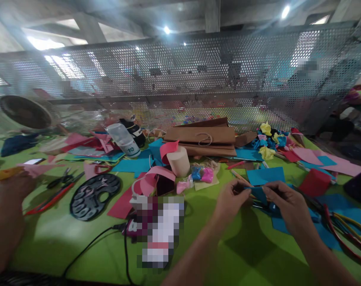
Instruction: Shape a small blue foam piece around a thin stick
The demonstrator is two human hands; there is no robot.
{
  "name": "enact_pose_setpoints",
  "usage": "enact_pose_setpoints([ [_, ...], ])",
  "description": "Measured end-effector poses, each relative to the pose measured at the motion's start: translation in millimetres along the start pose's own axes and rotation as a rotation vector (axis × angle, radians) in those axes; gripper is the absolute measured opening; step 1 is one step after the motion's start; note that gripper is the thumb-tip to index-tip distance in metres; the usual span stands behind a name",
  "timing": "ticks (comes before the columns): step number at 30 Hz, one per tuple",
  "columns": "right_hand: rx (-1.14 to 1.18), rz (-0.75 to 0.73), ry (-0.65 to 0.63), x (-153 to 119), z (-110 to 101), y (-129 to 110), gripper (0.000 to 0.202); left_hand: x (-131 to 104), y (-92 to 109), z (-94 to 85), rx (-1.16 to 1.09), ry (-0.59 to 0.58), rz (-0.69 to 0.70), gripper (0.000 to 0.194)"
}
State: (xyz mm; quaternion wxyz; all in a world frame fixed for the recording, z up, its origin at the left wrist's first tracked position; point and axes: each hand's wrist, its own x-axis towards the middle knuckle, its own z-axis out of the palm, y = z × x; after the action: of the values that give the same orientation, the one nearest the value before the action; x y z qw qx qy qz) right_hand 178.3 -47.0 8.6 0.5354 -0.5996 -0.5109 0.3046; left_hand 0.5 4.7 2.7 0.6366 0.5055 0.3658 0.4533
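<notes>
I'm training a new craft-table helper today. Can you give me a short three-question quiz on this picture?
1. True or false: both hands pinch one small blue paper piece.
2. Which lies nearest the left hand? A) black paint palette B) scissors C) pencil
3. What colour is the table cover?

Key:
1. True: the left hand and the right hand each hold an edge of it, above the cover.
2. C: the pencil lies just beyond that hand's fingers.
3. Bright green.
</notes>
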Motion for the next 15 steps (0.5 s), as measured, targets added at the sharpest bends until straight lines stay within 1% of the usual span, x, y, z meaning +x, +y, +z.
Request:
enact_pose_setpoints([
  [4,0.013,-0.008,-0.017,0.2,2.9,-6.5,0.036,-0.2,0.3,-0.7,-0.021,0.022,0.005,0.013],
  [8,-0.008,0.012,-0.010,0.7,5.2,-10.5,0.036,0.0,1.1,-1.4,-0.069,-0.011,-0.025,0.017],
  [11,-0.004,0.014,0.023,1.3,4.8,-9.5,0.034,0.5,1.4,-2.7,-0.008,0.005,0.021,0.014],
  [15,0.000,0.023,0.029,2.2,4.2,-7.3,0.035,1.6,1.4,-4.8,0.075,0.017,0.072,0.009],
])
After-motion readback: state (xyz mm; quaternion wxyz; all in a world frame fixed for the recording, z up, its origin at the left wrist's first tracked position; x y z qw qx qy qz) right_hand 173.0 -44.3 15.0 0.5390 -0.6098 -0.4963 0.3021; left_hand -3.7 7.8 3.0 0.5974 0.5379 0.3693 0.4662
